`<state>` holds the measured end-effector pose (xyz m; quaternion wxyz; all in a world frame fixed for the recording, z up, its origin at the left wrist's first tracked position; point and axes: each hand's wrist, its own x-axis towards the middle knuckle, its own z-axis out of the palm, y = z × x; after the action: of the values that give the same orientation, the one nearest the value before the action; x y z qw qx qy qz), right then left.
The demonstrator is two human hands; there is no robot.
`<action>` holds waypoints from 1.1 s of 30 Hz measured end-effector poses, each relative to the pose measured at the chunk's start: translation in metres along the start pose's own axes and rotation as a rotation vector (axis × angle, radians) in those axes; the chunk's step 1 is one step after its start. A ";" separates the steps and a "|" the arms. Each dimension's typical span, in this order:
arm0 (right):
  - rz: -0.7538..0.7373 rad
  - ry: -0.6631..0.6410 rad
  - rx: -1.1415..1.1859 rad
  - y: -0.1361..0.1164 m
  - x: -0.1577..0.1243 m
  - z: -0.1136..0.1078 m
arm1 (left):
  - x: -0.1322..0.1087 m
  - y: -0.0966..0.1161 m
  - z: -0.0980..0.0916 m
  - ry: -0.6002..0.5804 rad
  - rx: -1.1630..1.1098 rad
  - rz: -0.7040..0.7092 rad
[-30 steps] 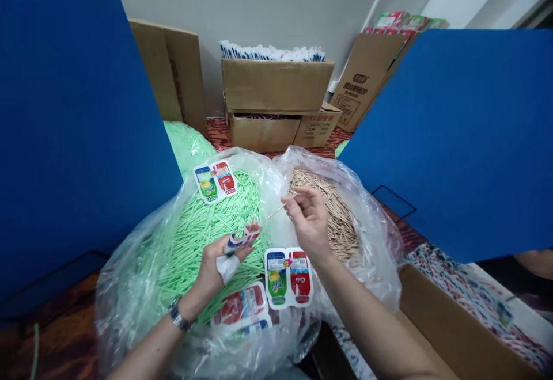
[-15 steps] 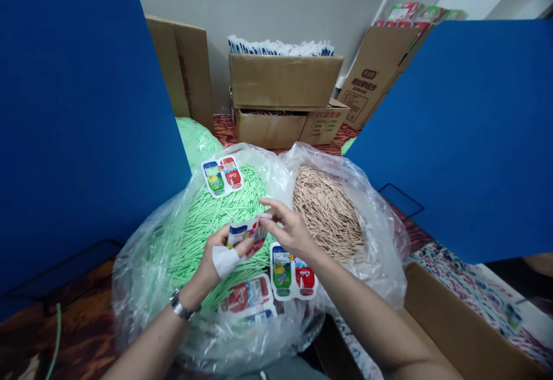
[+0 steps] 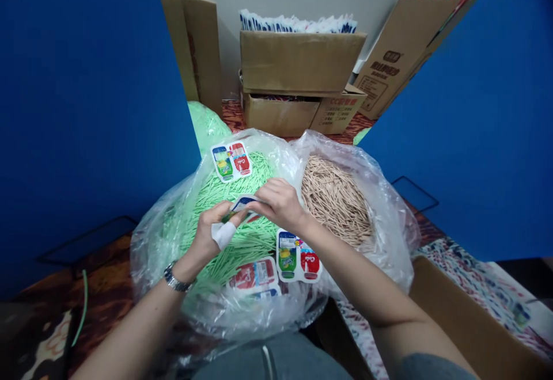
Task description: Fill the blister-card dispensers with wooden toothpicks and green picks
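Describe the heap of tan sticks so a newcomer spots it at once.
Between the blue panels sit two clear bags, side by side. The heap of tan sticks lies in the right bag. Its colour sets it apart from the green sticks beside it.

The printed cards [image 3: 299, 258] look smooth, the bags [image 3: 395, 213] glossy plastic, the boxes [image 3: 302, 62] matt cardboard, the watch [image 3: 174, 277] shiny metal.

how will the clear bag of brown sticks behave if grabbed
The clear bag will probably flop and crumple, since its film is wrinkled. The loose brown sticks would likely slide out through its open mouth if tipped.
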<state>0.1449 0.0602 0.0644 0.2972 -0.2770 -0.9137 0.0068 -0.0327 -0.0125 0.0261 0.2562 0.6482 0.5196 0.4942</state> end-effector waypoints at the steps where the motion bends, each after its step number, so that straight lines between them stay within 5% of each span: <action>1: -0.016 -0.006 -0.035 -0.002 0.002 0.003 | 0.000 0.000 -0.002 -0.033 0.033 0.031; 4: -0.092 -0.039 -0.071 -0.010 0.004 0.005 | 0.000 -0.001 -0.009 -0.097 0.130 0.087; 7: -0.126 -0.021 0.034 -0.013 0.001 -0.001 | -0.002 -0.007 -0.014 -0.013 0.163 0.030; 11: 0.103 0.058 0.146 -0.001 -0.024 0.001 | -0.007 -0.014 -0.016 0.115 0.020 -0.109; 15: 0.198 -0.342 -0.067 0.014 -0.067 0.027 | -0.008 -0.013 -0.016 0.125 -0.110 -0.187; 19: 0.181 -0.533 -0.349 0.018 -0.099 0.045 | -0.008 -0.012 -0.011 0.101 -0.161 -0.223; 25: 0.164 -0.614 -0.429 0.023 -0.106 0.043 | -0.008 -0.019 -0.002 0.082 -0.190 -0.234; 33: 0.261 -0.559 -0.413 0.015 -0.109 0.062 | -0.008 -0.024 0.003 0.079 -0.197 -0.217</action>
<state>0.1915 0.0269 -0.0486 -0.0292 -0.4326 -0.8988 -0.0644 -0.0398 -0.0120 0.0018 0.3497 0.5401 0.5452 0.5374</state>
